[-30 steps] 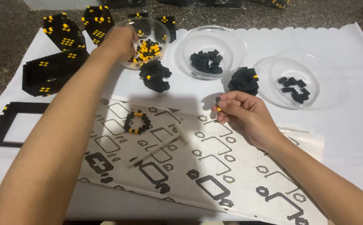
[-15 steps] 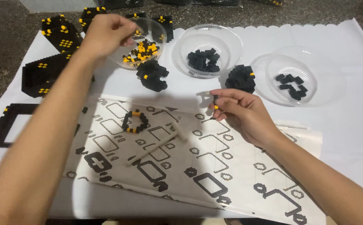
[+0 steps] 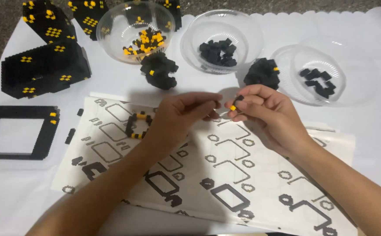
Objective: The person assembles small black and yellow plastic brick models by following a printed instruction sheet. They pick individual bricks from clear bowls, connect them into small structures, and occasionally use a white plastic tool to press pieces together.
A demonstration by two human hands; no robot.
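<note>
Black-and-yellow small block piece point(image 3: 236, 103) sits pinched in the right hand point(image 3: 267, 114) fingers point(image 3: 243, 106) above the instruction sheet point(image 3: 225, 175); left hand point(image 3: 177, 116) fingers closed, tips just beside it; contents unclear.

A single head-worn camera looks steeply down from close above at the white cloth-covered table point(image 3: 251, 41) and the printed paper instruction sheet point(image 3: 225, 175) before the person.

A tiny black-and-yellow plastic brick piece point(image 3: 236, 102) sits pinched at the right hand's point(image 3: 267, 114) fingertips, just beside the left hand's point(image 3: 182, 116) fingertips.
</note>
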